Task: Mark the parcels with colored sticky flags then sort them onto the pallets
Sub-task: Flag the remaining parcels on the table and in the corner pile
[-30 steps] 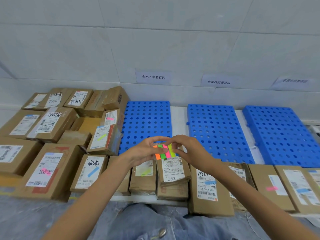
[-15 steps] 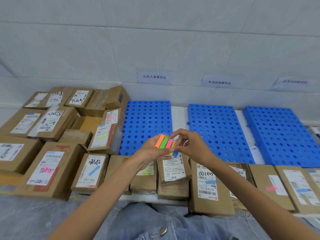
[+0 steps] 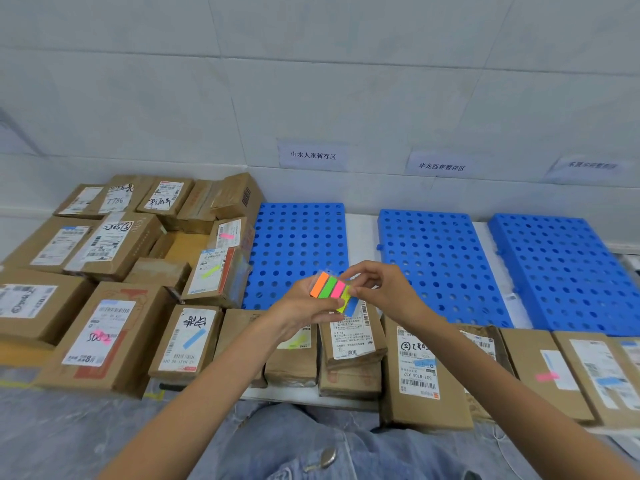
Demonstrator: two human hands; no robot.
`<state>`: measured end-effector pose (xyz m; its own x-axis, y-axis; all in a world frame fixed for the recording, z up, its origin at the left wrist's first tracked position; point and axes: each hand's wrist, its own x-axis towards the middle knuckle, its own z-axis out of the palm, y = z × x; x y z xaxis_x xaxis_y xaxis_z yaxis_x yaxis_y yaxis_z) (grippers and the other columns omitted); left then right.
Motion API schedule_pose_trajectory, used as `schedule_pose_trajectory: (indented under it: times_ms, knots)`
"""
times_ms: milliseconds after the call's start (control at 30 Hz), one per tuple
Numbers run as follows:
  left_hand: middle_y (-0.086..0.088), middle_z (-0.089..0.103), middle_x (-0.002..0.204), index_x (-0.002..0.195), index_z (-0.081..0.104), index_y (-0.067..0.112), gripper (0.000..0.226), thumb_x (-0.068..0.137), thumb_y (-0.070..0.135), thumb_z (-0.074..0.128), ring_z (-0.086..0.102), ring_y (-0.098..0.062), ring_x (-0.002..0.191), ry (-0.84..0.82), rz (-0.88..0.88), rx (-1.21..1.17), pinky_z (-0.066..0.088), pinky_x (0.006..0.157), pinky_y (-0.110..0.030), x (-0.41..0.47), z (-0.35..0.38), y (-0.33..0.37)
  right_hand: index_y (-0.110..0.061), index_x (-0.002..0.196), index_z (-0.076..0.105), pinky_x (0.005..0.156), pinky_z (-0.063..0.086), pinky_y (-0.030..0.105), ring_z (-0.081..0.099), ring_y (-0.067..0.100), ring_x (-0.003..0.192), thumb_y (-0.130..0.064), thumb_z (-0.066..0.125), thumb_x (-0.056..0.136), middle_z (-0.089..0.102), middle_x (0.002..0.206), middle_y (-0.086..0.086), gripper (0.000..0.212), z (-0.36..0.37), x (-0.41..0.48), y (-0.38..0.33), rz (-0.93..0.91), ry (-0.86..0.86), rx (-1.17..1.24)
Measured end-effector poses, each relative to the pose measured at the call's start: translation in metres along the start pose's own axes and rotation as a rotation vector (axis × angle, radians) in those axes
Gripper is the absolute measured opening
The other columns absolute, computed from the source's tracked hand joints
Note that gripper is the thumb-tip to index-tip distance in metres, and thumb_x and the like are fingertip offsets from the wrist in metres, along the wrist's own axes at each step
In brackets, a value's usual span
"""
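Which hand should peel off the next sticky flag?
Right. The right hand pinches the flag pad at its yellow strip, while the left hand grips the pad from below.

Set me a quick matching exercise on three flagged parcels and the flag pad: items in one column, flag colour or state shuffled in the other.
Column 1
1. large brown cardboard box with red print
2. slim brown cardboard parcel with black handwriting on its label
3. tilted brown cardboard parcel beside the left blue perforated plastic pallet
4. multicoloured sticky flag pad

Column 2
A. blue flag on its label
B. held by the left hand, pinched by the right hand
C. pink flag on its label
D. yellow flag on its label

Pairs: 1-C, 2-A, 3-D, 4-B
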<state>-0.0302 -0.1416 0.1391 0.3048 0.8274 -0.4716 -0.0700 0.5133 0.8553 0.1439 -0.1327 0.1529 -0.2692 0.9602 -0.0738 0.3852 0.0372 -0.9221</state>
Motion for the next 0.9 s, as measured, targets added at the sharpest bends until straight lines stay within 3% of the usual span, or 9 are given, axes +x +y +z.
schedule_pose_trajectory:
  times_ms: [233, 333, 433, 500, 600, 700, 800, 900]
  knots:
    - [-0.01, 0.065, 0.104, 0.112, 0.055, 0.011, 0.036, 0.082, -0.005, 0.067, 0.068, -0.017, 0.087, 0.099, -0.035, 0.056, 0.059, 0.069, -0.025, -0.001, -0.022, -0.013, -0.009, 0.09, 0.071, 0.065, 0.053, 0.015, 0.066, 0.007, 0.061, 0.006, 0.056, 0.087, 0.066, 0.073, 0.006, 0.021, -0.005, 0.008, 0.016, 0.042, 0.254, 0.064]
    - [-0.015, 0.058, 0.108, 0.118, 0.043, 0.01, 0.047, 0.081, -0.006, 0.066, 0.064, -0.018, 0.082, 0.296, -0.079, 0.042, 0.059, 0.064, -0.028, 0.003, -0.046, -0.032, -0.011, 0.086, 0.071, 0.069, 0.051, 0.012, 0.067, 0.006, 0.065, 0.004, 0.061, 0.084, 0.069, 0.078, 0.002, 0.019, -0.007, 0.005, 0.031, 0.023, 0.223, 0.004]
    - [-0.016, 0.055, 0.107, 0.103, 0.045, 0.01, 0.034, 0.082, -0.007, 0.066, 0.063, -0.025, 0.084, 0.419, -0.138, 0.08, 0.058, 0.055, -0.025, 0.007, -0.063, -0.058, -0.012, 0.081, 0.073, 0.074, 0.05, 0.012, 0.064, 0.003, 0.073, 0.004, 0.067, 0.081, 0.068, 0.082, -0.004, 0.017, 0.0, -0.001, 0.053, -0.01, 0.13, -0.131]
    - [-0.017, 0.053, 0.112, 0.097, 0.047, 0.007, 0.025, 0.084, -0.007, 0.062, 0.06, -0.028, 0.094, 0.45, -0.181, 0.12, 0.058, 0.063, -0.033, 0.013, -0.067, -0.077, -0.01, 0.08, 0.073, 0.074, 0.05, 0.012, 0.062, 0.001, 0.079, 0.006, 0.067, 0.08, 0.065, 0.083, -0.006, 0.017, 0.006, -0.003, 0.071, -0.093, 0.031, -0.239]
    - [-0.017, 0.055, 0.118, 0.12, 0.043, 0.002, 0.038, 0.087, -0.001, 0.061, 0.059, -0.026, 0.096, 0.46, -0.212, 0.256, 0.058, 0.062, -0.034, 0.026, -0.068, -0.1, -0.005, 0.085, 0.073, 0.078, 0.053, 0.02, 0.062, 0.007, 0.083, 0.005, 0.067, 0.08, 0.06, 0.089, -0.007, 0.013, 0.011, -0.004, 0.094, -0.206, -0.073, -0.395]
    - [-0.014, 0.055, 0.122, 0.121, 0.047, 0.006, 0.04, 0.086, 0.011, 0.065, 0.056, -0.028, 0.109, 0.51, -0.138, 0.65, 0.05, 0.085, -0.034, 0.032, -0.066, -0.107, -0.005, 0.086, 0.074, 0.076, 0.047, 0.011, 0.059, 0.008, 0.082, 0.004, 0.067, 0.08, 0.059, 0.092, -0.003, 0.013, 0.01, -0.006, 0.101, -0.265, -0.055, -0.462]
    - [-0.013, 0.039, 0.136, 0.134, 0.036, 0.009, 0.056, 0.088, 0.027, 0.061, 0.036, -0.03, 0.128, 0.603, -0.098, 1.092, 0.034, 0.105, -0.037, 0.032, -0.06, -0.103, -0.01, 0.084, 0.074, 0.069, 0.039, 0.007, 0.051, 0.004, 0.08, 0.0, 0.069, 0.08, 0.06, 0.093, 0.002, 0.012, 0.007, -0.01, 0.102, -0.31, -0.055, -0.518]
    - [-0.012, 0.031, 0.143, 0.143, 0.028, 0.011, 0.06, 0.092, 0.032, 0.054, 0.027, -0.029, 0.135, 0.627, 0.046, 1.061, 0.029, 0.109, -0.038, 0.033, -0.045, -0.091, -0.016, 0.083, 0.073, 0.072, 0.043, 0.017, 0.051, 0.009, 0.089, -0.008, 0.07, 0.082, 0.058, 0.094, -0.006, 0.009, 0.0, -0.019, 0.104, -0.285, -0.062, -0.552]
